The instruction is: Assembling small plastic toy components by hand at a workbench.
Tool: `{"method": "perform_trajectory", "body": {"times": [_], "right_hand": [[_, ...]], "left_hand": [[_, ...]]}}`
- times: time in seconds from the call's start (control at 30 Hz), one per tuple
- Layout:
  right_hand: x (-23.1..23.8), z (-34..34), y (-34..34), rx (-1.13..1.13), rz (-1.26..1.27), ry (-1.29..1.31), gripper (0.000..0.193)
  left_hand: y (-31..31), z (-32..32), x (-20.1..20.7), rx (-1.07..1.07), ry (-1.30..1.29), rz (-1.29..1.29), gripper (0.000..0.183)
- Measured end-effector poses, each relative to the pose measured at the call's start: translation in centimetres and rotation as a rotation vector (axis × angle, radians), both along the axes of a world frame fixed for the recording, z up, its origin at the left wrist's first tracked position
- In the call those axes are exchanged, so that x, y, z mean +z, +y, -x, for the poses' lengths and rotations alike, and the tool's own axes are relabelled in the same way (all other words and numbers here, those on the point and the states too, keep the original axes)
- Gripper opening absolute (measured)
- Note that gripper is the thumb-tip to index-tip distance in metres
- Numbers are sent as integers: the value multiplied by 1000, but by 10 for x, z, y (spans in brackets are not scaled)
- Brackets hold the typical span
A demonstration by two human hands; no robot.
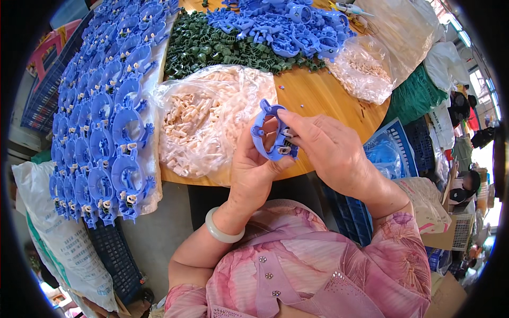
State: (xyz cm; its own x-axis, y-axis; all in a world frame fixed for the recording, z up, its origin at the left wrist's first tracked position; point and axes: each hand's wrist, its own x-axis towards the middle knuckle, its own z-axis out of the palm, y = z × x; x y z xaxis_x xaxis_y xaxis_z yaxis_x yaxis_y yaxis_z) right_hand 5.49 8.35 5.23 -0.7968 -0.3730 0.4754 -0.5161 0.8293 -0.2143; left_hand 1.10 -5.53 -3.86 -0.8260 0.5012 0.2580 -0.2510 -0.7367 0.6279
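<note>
My left hand (248, 172) wraps round a blue plastic ring part (259, 142) from the left and below, holding it tilted over the near edge of the table. On the right side of that ring, the thumb and fingertips of my right hand (334, 153) press together; what exactly they pinch is partly hidden. Small cream and dark pieces (284, 150) show on the ring's lower right. Just left of my hands lies an open clear bag (249, 85) full of small cream plastic pieces (185, 119).
Rows of blue ring parts (127, 127) cover a board on the left. A dark green heap of pieces (212, 53) and a pile of blue parts (286, 32) lie at the back of the wooden table (307, 98). Another bag of cream pieces (366, 69) rests at the right edge.
</note>
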Motion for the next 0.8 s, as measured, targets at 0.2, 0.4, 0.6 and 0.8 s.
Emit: {"method": "perform_trajectory", "body": {"times": [0.2, 0.4, 0.6, 0.8], "right_hand": [[-3, -2, 0, -77, 213, 15, 32], [-4, 0, 7, -96, 210, -47, 16], [-1, -1, 6, -102, 184, -114, 13], [-1, 1, 9, -77, 148, -138, 13]], "left_hand": [[-1, -2, 0, -23, -39, -45, 65], [-1, -1, -2, -8, -15, -34, 67], [0, -2, -4, 16, 12, 4, 67], [-3, -1, -1, -19, -14, 19, 69]]}}
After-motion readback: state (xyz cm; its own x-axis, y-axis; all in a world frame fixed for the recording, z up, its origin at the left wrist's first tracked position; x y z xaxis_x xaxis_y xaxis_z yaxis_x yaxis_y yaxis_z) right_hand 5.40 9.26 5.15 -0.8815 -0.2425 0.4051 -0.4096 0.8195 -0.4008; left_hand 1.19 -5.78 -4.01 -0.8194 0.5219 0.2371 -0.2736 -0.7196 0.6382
